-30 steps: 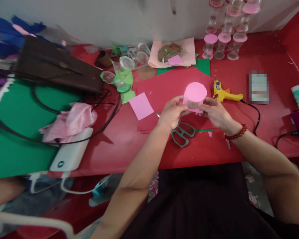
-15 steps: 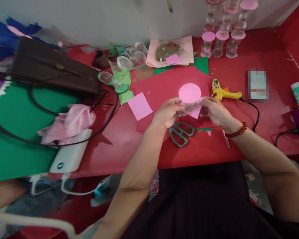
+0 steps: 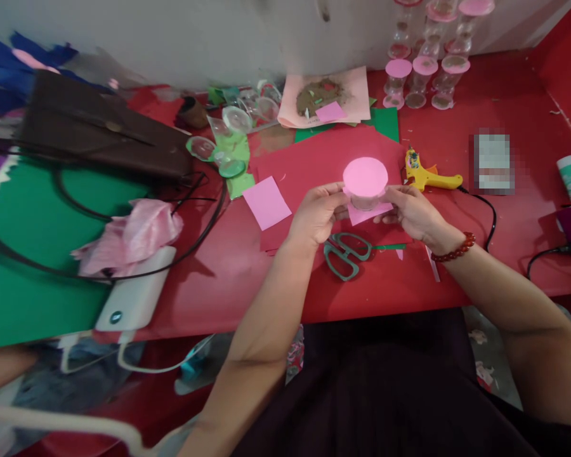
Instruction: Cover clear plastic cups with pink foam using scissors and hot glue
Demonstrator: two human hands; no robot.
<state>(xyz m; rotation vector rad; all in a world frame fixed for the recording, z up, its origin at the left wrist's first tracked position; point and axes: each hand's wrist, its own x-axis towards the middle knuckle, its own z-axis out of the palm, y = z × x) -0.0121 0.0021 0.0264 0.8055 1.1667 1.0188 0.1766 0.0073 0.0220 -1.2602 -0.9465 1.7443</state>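
Note:
Between my hands stands a clear plastic hourglass with a round pink top. Beneath its lower end sits a square of pink paper, its corners sticking out. My left hand grips the hourglass from the left, the thumb toward its side. On the other side, my right hand holds it near the pink paper's right corner; some fingertips are hidden. Closest to my hands on the table are grey-handled scissors, whose blades cannot be seen, and red paper sheets.
A yellow glue gun lies to the right. Pink paper rests at left. Several similar hourglasses are stacked at the back, beside pale paper bearing sand. A brown bag and power bank occupy the left.
The pink paper square under the hourglass has turned, so its front edge now lies flatter and a corner points right. The hourglass has shifted slightly right.

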